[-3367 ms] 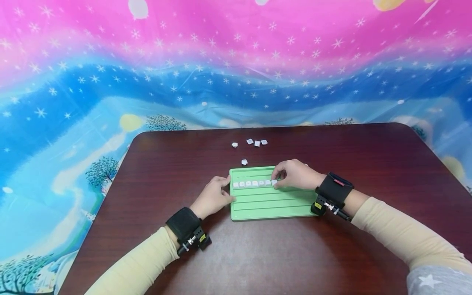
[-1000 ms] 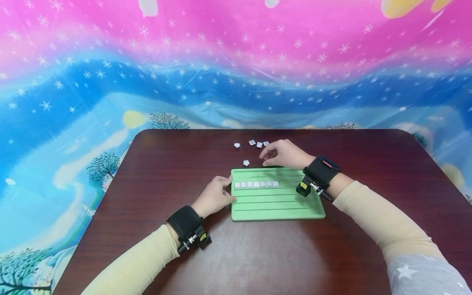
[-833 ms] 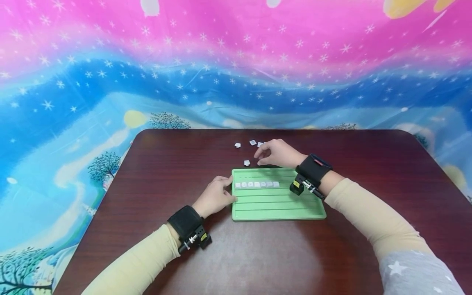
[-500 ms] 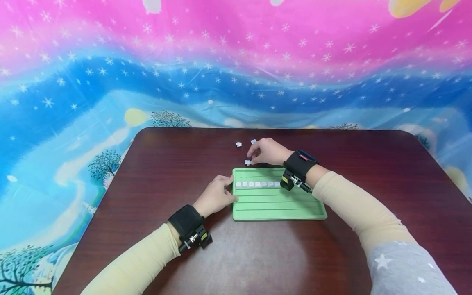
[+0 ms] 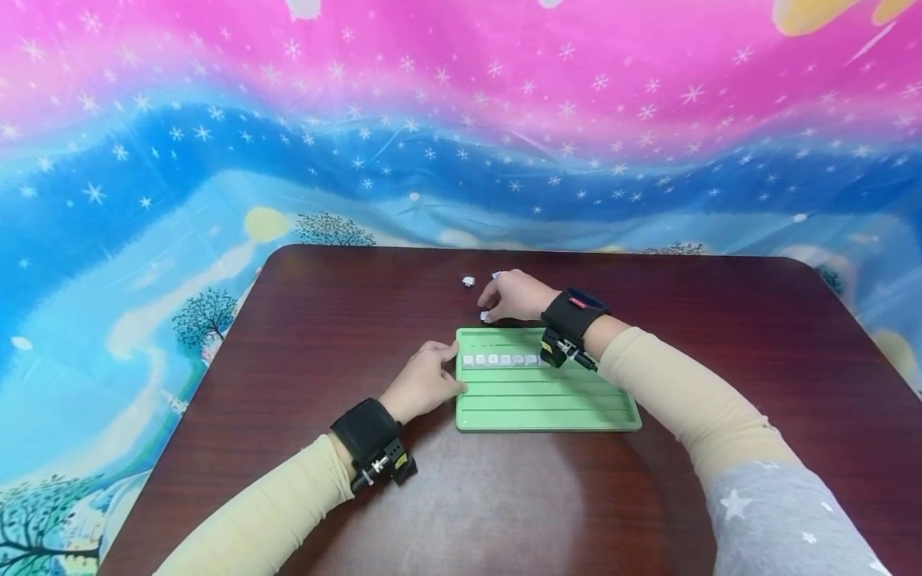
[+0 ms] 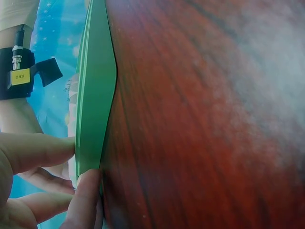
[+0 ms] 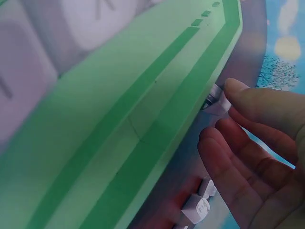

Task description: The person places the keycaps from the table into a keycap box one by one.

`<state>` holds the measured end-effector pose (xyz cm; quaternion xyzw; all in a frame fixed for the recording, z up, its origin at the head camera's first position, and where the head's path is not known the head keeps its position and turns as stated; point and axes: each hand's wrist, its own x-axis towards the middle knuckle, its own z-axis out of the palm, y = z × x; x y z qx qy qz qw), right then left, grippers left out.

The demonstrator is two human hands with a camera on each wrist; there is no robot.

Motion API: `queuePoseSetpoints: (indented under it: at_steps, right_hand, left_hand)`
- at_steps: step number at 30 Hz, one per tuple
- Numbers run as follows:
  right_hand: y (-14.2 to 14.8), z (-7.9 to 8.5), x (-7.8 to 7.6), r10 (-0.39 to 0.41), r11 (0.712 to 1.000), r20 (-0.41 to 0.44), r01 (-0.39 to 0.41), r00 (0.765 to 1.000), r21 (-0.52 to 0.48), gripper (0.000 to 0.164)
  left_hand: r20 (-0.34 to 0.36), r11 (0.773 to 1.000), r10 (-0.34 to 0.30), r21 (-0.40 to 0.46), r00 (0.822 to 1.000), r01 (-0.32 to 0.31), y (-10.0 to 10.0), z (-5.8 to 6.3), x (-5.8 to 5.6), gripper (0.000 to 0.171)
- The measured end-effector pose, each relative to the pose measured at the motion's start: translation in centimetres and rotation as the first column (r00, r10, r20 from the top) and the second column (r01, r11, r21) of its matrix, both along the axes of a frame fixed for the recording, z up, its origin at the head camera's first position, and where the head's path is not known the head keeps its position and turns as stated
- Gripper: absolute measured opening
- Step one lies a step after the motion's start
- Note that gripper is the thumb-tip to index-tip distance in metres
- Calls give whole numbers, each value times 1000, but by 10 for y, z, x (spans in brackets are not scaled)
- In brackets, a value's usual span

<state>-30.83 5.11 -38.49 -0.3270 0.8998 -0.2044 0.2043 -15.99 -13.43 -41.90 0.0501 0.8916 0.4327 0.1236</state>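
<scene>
A green ridged tray (image 5: 547, 418) lies on the table, with a row of white keycaps (image 5: 493, 361) along one of its upper grooves. My left hand (image 5: 421, 382) rests against the tray's left edge; in the left wrist view its fairly straight fingers (image 6: 43, 150) touch the rim and side wall. Beyond the tray's far edge, my right hand (image 5: 520, 294) is at a loose white keycap (image 5: 484, 317). The right wrist view has the thumb tip right at that keycap (image 7: 218, 102), the other fingers loosely bent with a gap below the thumb.
Another loose keycap (image 5: 468, 282) lies farther back on the dark wooden table (image 5: 346, 304). One more keycap (image 5: 495, 275) peeks out behind my right hand, which hides others. A patterned cloth (image 5: 403, 144) hangs behind the table.
My right hand has left the row's right end and moved left past the far edge to the loose keycap. The left hand has stayed at the tray's edge.
</scene>
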Motion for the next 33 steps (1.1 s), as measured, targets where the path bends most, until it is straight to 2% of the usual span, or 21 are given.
queuePoseSetpoints:
  at_steps: [4, 16, 33]
  right_hand:
    - [-3, -4, -1, 11, 1000, -14, -11, 1000, 13, 26]
    - [-5, -2, 2, 18, 1000, -25, -17, 1000, 19, 25]
    - [3, -4, 3, 37, 998, -23, -38, 999, -45, 23]
  left_hand:
    - [1, 1000, -2, 5, 1000, 2, -1, 0, 0, 73]
    - [0, 1000, 2, 7, 1000, -2, -1, -1, -1, 73]
    - [-3, 1000, -1, 15, 1000, 1, -1, -2, 0, 72]
